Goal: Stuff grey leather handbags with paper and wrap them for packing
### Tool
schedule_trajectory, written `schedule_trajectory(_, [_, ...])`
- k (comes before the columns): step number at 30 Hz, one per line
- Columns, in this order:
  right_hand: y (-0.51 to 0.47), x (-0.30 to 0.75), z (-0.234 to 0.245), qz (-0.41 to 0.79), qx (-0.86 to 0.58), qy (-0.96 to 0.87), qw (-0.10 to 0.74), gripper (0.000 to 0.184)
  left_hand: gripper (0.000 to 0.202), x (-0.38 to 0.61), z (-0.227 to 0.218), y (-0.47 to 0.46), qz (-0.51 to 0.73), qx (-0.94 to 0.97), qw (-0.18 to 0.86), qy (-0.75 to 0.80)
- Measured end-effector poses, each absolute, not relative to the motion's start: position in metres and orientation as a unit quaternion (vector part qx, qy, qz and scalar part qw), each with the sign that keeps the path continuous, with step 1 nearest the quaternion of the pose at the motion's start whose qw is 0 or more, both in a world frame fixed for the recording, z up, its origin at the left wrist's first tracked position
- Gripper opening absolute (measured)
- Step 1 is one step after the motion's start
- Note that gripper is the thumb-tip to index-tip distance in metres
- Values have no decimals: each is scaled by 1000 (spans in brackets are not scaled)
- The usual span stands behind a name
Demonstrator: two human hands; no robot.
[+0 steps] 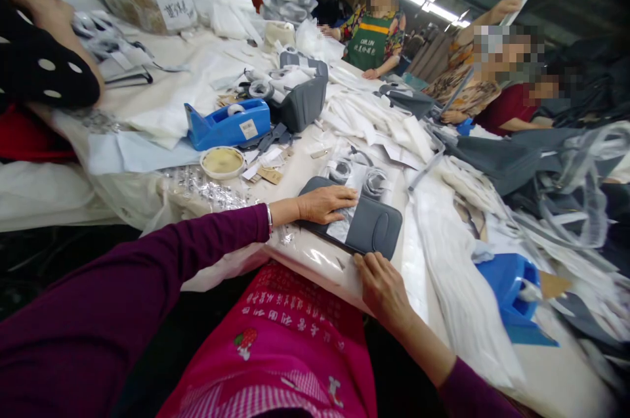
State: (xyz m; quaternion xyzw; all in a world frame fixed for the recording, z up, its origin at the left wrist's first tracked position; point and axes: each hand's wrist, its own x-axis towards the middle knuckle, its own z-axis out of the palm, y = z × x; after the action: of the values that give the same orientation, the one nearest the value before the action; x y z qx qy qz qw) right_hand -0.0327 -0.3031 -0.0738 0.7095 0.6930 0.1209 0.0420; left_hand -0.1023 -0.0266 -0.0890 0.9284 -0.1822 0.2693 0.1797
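Observation:
A dark grey bag (pixel 378 224) lies flat on the table in front of me, with a flap or pocket at its right end. Across its middle is a whitish wrap (pixel 342 226). My left hand (pixel 327 204) rests flat over the bag and wrap, fingers stretched out. At the bag's near right edge, the fingers of my right hand (pixel 381 283) are bent and pressed together; whatever they pinch is hidden. Just beyond the bag sit coiled grey straps (pixel 375 182) in clear wrapping.
To the left stand a blue tape dispenser (pixel 229 124) and a round yellowish tin (pixel 222 163). Another blue dispenser (pixel 512 293) is at right, beside white strips (pixel 457 273). A stuffed grey bag (pixel 300 100) stands behind. Several people work around the table.

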Motion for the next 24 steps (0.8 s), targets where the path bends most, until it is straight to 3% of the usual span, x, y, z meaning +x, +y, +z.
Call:
schedule_trajectory(5, [-288, -34, -66, 100, 708, 684, 146, 18, 45, -101, -90, -26, 265, 927, 191, -184])
schedule_trajectory(9, [-282, -28, -65, 101, 675, 713, 159, 14, 46, -104, -87, -28, 261, 929, 195, -174])
schedule_trajectory(18, [-277, -29, -80, 150, 654, 741, -19, 23, 57, -112, -85, -29, 264, 940, 145, -159])
schedule_trajectory(24, [-253, -53, -80, 173, 638, 748, -62, 27, 64, -110, -90, -28, 277, 941, 111, -160])
